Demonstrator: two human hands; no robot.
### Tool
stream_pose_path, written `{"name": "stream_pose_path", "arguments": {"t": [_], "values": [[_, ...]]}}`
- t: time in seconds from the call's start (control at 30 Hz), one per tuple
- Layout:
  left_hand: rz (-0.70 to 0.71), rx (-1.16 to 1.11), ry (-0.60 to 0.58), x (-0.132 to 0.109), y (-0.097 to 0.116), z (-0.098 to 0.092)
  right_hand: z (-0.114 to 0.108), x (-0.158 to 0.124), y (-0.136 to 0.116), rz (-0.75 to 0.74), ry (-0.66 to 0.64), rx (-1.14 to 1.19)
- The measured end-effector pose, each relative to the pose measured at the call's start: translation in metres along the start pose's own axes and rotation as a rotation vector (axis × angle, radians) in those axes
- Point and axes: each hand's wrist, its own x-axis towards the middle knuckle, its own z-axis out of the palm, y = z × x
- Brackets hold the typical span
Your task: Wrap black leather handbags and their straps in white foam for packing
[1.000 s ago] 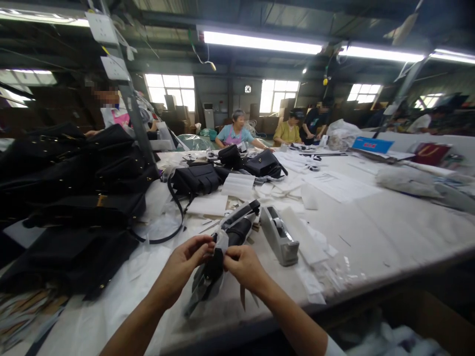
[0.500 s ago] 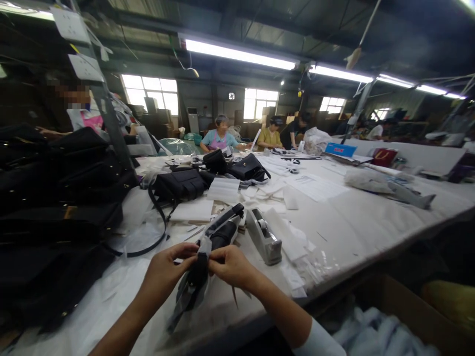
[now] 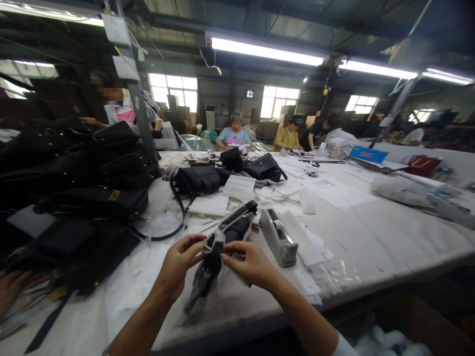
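Note:
A black bag (image 3: 237,227) lies partly wrapped in thin translucent sheet, with its dark strap running along the top. My left hand (image 3: 181,259) is at its left side, thumb and fingers pinching the pale wrapping (image 3: 208,242). Opposite it, my right hand (image 3: 250,262) pinches at the right edge of the strap and wrapping; its fingertips partly hide what they grip. Just right of the bag stands a grey tape dispenser (image 3: 279,240).
Black bags (image 3: 122,207) are piled on the left, where another person's hand (image 3: 13,289) shows at the edge. White foam sheets (image 3: 208,205) and more black bags (image 3: 198,179) lie beyond my hands. A box (image 3: 415,321) sits below the table edge. Several co-workers are farther back.
The view has swung left, so the scene sits farther right. Another person's hand now shows at the left edge. My left fingers have spread slightly; both hands stay at the bag.

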Motion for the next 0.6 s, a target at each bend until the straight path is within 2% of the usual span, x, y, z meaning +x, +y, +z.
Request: {"name": "stream_pose_path", "arguments": {"t": [0.07, 0.17, 0.3, 0.43, 0.53, 0.6], "values": [[-0.097, -0.109, -0.064, 0.000, 0.001, 0.001, -0.005, -0.004, 0.001, 0.028, 0.008, -0.020], [-0.162, -0.141, -0.134, -0.001, 0.003, 0.000, -0.015, -0.013, 0.006, 0.063, 0.010, -0.040], [-0.106, -0.058, -0.130, -0.001, 0.007, -0.003, -0.024, -0.026, 0.010, 0.071, 0.042, -0.070], [-0.129, -0.170, -0.118, -0.004, 0.007, -0.006, -0.026, -0.035, 0.003, 0.007, 0.165, -0.023], [-0.131, -0.190, -0.139, -0.008, 0.003, -0.002, -0.024, -0.035, -0.005, -0.050, 0.273, 0.066], [-0.080, -0.151, -0.157, -0.011, 0.001, 0.002, -0.021, -0.030, -0.011, -0.087, 0.258, 0.146]]}}
